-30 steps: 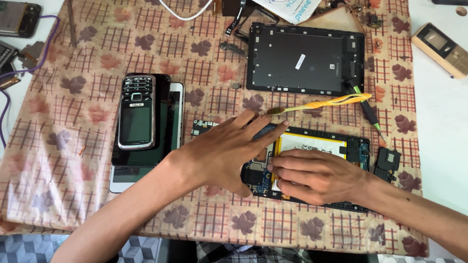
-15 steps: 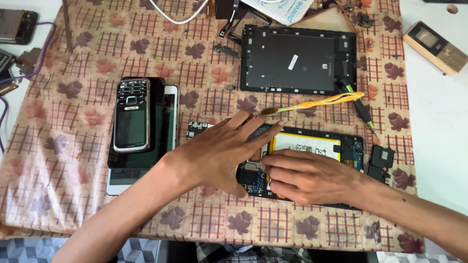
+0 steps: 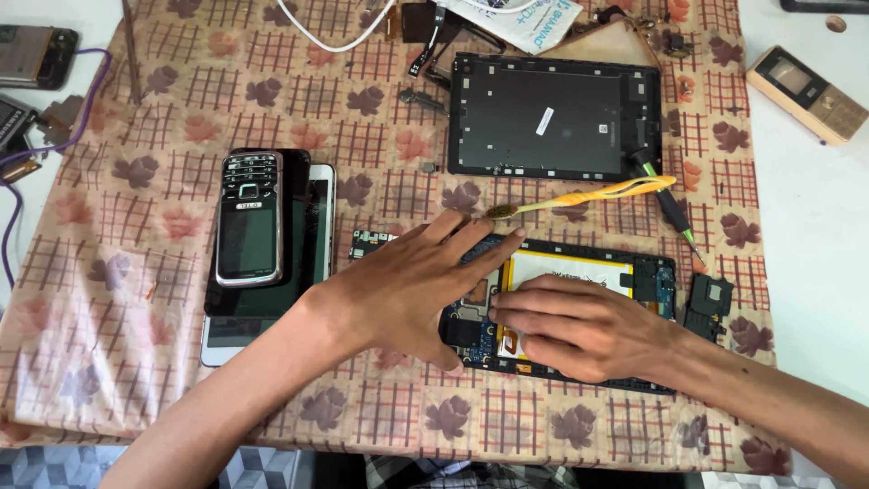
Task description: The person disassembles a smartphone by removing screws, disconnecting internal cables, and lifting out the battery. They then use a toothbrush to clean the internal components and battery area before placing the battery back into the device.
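Observation:
An opened tablet body [image 3: 654, 281] lies on the patterned cloth, showing a white battery [image 3: 570, 265] and a blue circuit board. My left hand [image 3: 412, 285] rests flat on its left end, fingers spread and pointing right. My right hand [image 3: 579, 328] lies across the battery and board, fingertips pressed near the board at the battery's left edge. Whether those fingers pinch anything small is hidden.
The tablet's black back cover [image 3: 554, 113] lies further back. A yellow toothbrush [image 3: 579, 196] and a green-tipped screwdriver [image 3: 670, 211] lie between it and the tablet. A keypad phone [image 3: 249, 217] sits on stacked phones at left. A gold phone [image 3: 806, 93] lies at right.
Both hands stay on the open tablet with only slight finger shifts. The view has drifted a little.

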